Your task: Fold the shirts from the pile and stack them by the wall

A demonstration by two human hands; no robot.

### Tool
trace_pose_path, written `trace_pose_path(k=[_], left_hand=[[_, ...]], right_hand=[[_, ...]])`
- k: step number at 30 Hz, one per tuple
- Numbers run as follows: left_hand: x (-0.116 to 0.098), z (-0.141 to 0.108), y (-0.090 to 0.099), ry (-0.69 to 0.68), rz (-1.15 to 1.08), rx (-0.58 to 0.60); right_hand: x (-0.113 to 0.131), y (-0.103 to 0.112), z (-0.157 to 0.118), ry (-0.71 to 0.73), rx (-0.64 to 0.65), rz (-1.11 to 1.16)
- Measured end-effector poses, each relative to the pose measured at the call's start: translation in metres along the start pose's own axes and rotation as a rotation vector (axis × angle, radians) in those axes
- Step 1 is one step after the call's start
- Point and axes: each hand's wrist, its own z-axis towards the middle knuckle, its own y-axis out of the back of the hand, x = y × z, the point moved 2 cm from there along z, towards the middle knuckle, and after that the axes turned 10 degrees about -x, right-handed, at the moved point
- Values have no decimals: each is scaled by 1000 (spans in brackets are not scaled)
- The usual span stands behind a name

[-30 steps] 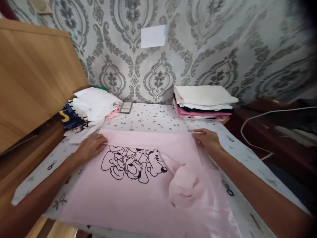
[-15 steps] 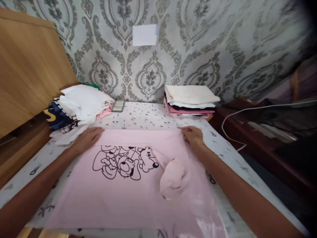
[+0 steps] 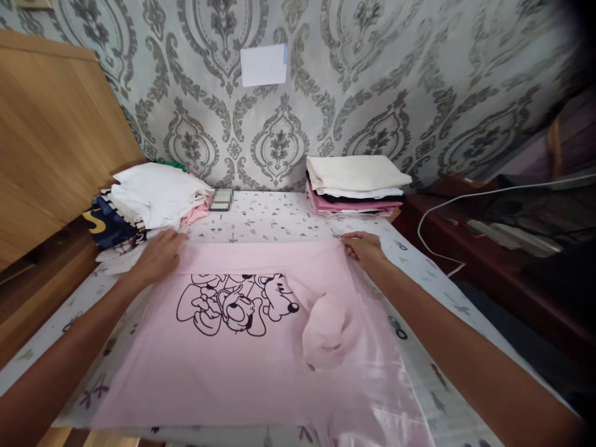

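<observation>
A pink T-shirt with black cartoon line drawings is spread on the patterned white cloth. Its far edge is folded over in a band that cuts across the top of the drawings. One sleeve lies bunched on top at the right. At the far left corner of the fold, my left hand has its fingers curled closed on the fabric. My right hand pinches the far right corner between thumb and fingers.
A loose heap of clothes lies at back left by a wooden cabinet. Folded clothes are stacked at back right. A small pixelated object sits near the heap. A white cable crosses the dark red furniture at right.
My left hand has shifted slightly left, and its fingers have gone from lying stretched on the shirt to curled at its corner. My right hand keeps its pinch. The view has moved slightly.
</observation>
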Motion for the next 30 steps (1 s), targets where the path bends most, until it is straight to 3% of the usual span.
trace_pose_path(k=[2,4,11,13,17,20,22,26,28,30], left_hand=[[-16,-11,8,-156,-91,61],[-23,-20,14,-222,-155,148],[-10,-37,43,-127,-101,382],[-15,-35,49,-109,-106,345],[-40,-22,46,-104,-210,144],[-62,-5,29,-139,-312,49],[-75,5,13,-148,-352,48],[-88,14,-22,-181,-357,85],[-79,12,-39,-209,-317,83],[-59,6,-54,-196,-254,66]], right_hand=[[1,0,-1,-50,-7,0],[2,0,-2,-88,-8,3],[6,-1,-10,-80,-9,-37],[7,0,-11,-56,-14,-73],[9,2,-13,-5,-80,-137],[18,1,-30,199,-127,-233],[27,-9,-54,472,23,-351],[33,-38,-102,922,621,-533],[29,-41,-106,963,734,-619],[22,-36,-95,893,686,-715]])
